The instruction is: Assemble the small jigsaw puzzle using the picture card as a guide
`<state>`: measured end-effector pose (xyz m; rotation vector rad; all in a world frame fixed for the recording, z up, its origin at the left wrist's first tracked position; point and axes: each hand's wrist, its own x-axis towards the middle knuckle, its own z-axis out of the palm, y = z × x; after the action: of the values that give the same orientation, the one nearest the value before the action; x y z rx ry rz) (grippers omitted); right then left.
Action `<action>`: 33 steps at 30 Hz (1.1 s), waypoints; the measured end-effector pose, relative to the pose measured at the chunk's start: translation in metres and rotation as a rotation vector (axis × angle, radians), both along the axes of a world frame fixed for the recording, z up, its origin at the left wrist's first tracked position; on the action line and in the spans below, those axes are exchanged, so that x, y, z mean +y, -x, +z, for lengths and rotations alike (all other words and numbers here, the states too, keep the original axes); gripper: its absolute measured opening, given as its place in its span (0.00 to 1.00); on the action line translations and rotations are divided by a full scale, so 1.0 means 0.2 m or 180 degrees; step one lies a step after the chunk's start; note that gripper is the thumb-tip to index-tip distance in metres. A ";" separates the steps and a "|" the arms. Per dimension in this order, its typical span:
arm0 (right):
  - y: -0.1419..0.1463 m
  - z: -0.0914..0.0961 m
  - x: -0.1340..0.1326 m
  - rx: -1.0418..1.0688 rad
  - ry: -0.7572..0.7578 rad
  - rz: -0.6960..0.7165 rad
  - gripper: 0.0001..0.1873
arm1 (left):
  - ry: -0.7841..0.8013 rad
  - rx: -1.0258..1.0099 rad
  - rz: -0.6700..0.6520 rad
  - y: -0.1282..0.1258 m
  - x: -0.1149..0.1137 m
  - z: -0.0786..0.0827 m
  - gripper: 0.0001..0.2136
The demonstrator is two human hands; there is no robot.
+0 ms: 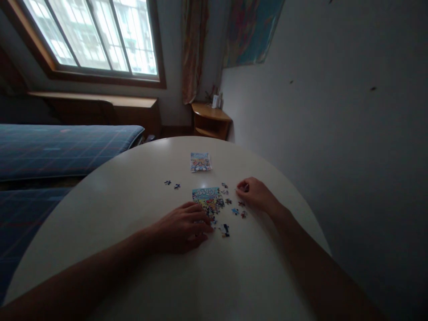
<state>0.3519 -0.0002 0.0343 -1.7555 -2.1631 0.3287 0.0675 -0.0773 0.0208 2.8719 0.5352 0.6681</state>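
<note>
A partly joined jigsaw puzzle [205, 195] with a blue lettered top lies on the white round table. Resting over its lower left part, my left hand [187, 226] has its fingers stretched out and apart, and it hides some of the pieces. My right hand [252, 192] is just right of the loose pieces, thumb and fingertips pinched together; what they hold, if anything, is too small to make out. Several loose puzzle pieces [235, 211] lie between the two hands. A small joined clump of pieces [224, 230] sits by my left fingertips.
A printed packet [200, 162] lies farther back on the table [140, 276]. Two stray puzzle pieces [177, 186] are to the left. A bed with a plaid mattress [67, 149] stands left of the table, a wooden corner shelf [212, 112] behind it, and a wall to the right.
</note>
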 end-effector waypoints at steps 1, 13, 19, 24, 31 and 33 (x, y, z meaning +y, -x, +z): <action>0.00 0.00 0.00 0.0017 0.0008 -0.0024 0.06 | -0.0009 -0.0041 -0.0009 -0.01 0.00 0.00 0.08; -0.02 -0.03 0.03 0.0091 0.0072 0.0017 0.05 | 0.0104 -0.0249 -0.0030 -0.06 0.04 -0.03 0.08; -0.02 -0.02 0.02 0.0134 0.0072 0.0002 0.10 | 0.0056 -0.0311 0.0041 -0.05 0.04 -0.02 0.07; -0.03 -0.01 0.03 0.0012 0.0100 0.0055 0.06 | 0.0075 -0.0306 0.0053 -0.04 0.04 -0.02 0.07; -0.01 0.02 0.02 0.0131 0.0207 0.0288 0.07 | 0.0107 -0.0369 0.0209 -0.01 0.04 -0.01 0.08; 0.00 0.03 0.00 0.0238 0.0197 0.0349 0.08 | 0.0112 -0.0374 0.0264 0.00 0.04 -0.01 0.08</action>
<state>0.3511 -0.0001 0.0411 -1.6325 -2.2224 0.4856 0.0672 -0.0686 0.0186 2.7695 0.6447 0.8259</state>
